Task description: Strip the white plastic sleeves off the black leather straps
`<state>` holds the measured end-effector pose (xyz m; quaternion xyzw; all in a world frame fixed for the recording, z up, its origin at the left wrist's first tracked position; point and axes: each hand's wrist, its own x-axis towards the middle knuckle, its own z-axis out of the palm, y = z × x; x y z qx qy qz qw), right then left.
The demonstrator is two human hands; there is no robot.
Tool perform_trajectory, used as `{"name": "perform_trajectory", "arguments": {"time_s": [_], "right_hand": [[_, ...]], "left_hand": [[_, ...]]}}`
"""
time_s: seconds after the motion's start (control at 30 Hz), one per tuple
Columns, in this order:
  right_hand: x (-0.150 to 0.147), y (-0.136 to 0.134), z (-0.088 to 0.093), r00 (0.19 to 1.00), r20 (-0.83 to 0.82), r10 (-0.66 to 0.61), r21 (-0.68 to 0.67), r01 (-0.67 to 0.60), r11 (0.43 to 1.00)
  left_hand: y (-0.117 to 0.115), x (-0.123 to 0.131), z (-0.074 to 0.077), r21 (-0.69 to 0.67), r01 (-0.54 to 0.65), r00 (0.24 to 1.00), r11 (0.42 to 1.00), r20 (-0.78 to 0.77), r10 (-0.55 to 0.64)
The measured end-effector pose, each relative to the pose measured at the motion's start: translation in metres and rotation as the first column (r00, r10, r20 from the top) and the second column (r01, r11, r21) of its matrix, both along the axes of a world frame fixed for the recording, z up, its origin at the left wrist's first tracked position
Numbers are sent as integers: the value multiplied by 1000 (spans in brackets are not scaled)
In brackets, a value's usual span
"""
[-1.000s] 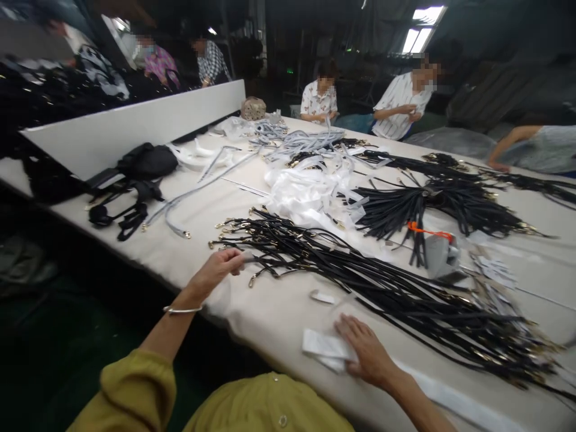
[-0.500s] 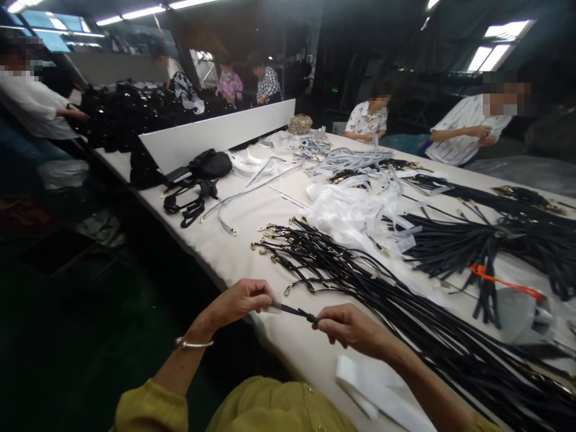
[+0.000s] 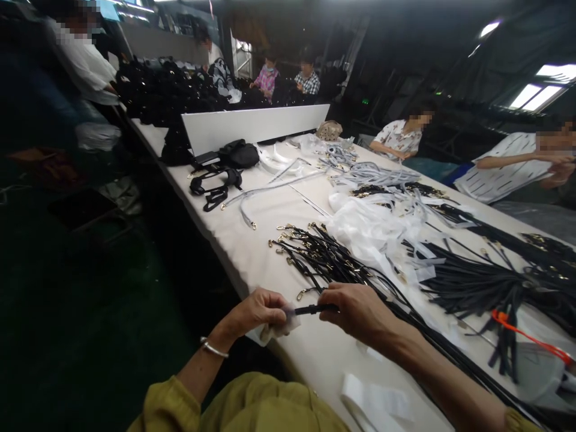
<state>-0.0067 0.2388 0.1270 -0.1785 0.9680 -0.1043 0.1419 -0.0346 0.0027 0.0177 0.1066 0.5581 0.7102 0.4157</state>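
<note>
A narrow black strap [image 3: 307,309] stretches between my two hands over the front edge of the table. My left hand [image 3: 261,312] is closed on its left end, with a pale, thin wrapping piece [image 3: 293,324] pinched in the same fingers. My right hand [image 3: 353,306] grips the strap a short way along, fingers wrapped round it. Just beyond lies a bundle of black straps [image 3: 333,255] with gold-coloured clasps, its lengths running under my right forearm. Below that forearm rests a folded white strip [image 3: 373,401].
Crumpled white film [image 3: 369,222] and grey straps [image 3: 378,174] lie farther back. More black straps [image 3: 477,276] fan out on the right, near an orange cord [image 3: 531,342]. A black bag [image 3: 238,154] sits by a white board [image 3: 256,126]. Several people work around the table.
My view has turned, shifting the table scene. My right hand has moved nearer the left and turned over the strap. More pale wrapping now shows bunched at my left fingers.
</note>
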Motion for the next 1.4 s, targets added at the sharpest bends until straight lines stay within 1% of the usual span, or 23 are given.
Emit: {"name": "perform_trajectory", "arguments": {"time_s": [0.13, 0.23, 0.3, 0.37, 0.47, 0.53, 0.6, 0.63, 0.7, 0.77, 0.87, 1.0, 1.07, 1.1, 1.13, 1.17, 1.2, 1.23, 1.27, 1.3, 1.33, 1.37, 1.4], "right_hand": [[6, -21, -12, 997, -59, 45, 106, -38, 994], [12, -32, -21, 996, -84, 34, 130, -23, 991], [14, -33, -25, 998, -61, -13, 68, 17, 998], [16, -27, -28, 995, 34, -90, -58, 91, 994], [23, -14, -34, 968, 170, -182, -248, 221, 943], [32, -6, -41, 973, 105, -208, -314, 230, 921], [42, 0, -50, 979, -79, -190, -294, 159, 943], [48, 2, -54, 970, -189, -155, -249, 106, 963], [58, 6, -59, 929, -366, -51, -130, 4, 992], [65, 10, -62, 888, -457, 46, -46, -75, 996], [72, 17, -60, 849, -513, 124, -6, -149, 989], [78, 24, -59, 840, -515, 171, 5, -197, 980], [80, 22, -62, 873, -457, 169, -5, -193, 981], [80, 19, -64, 901, -413, 135, -29, -162, 986], [80, 16, -67, 931, -359, 62, -77, -96, 992], [78, 12, -70, 957, -286, -51, -154, 7, 988], [75, 9, -72, 965, -177, -194, -255, 146, 956], [72, 7, -75, 940, -18, -340, -360, 311, 880], [68, 6, -77, 878, 178, -445, -448, 475, 758], [65, 8, -78, 793, 384, -473, -504, 609, 612], [63, 11, -80, 712, 562, -420, -527, 700, 482], [61, 15, -81, 647, 691, -322, -522, 755, 397], [62, 21, -82, 604, 767, -219, -509, 779, 366]], "left_hand": [[8, 6, 2, -19, -50, 999, 999, 15, 51], [15, 8, -1, -59, -53, 998, 997, 12, 54], [20, 9, -5, -95, -59, 998, 994, -34, 56], [23, 11, -9, -150, -84, 987, 985, -147, 61], [28, 12, -13, -267, -131, 929, 955, -370, 24], [30, 13, -17, -338, -155, 881, 928, -472, -25], [33, 13, -22, -375, -183, 860, 909, -509, -37], [35, 14, -26, -376, -188, 871, 907, -492, -23], [41, 15, -33, -339, -157, 926, 927, -378, 19], [46, 17, -39, -262, -89, 975, 961, -218, 31], [51, 21, -41, -156, -22, 997, 987, -77, 10], [55, 25, -36, -80, 52, 999, 995, -2, -53], [58, 27, -33, -121, 81, 997, 989, 0, -82], [60, 28, -32, -162, 88, 996, 983, -17, -92], [62, 29, -32, -204, 88, 993, 975, -65, -104], [64, 30, -32, -237, 78, 981, 968, -155, -117], [64, 30, -31, -254, 56, 949, 966, -286, -131], [65, 30, -31, -252, 20, 882, 968, -451, -136], [64, 29, -30, -231, -25, 770, 973, -625, -129], [62, 28, -30, -198, -69, 617, 978, -779, -114], [59, 26, -29, -159, -109, 445, 981, -891, -95], [56, 25, -28, -122, -145, 279, 982, -957, -77], [52, 23, -28, -89, -174, 137, 981, -988, -65]]}}
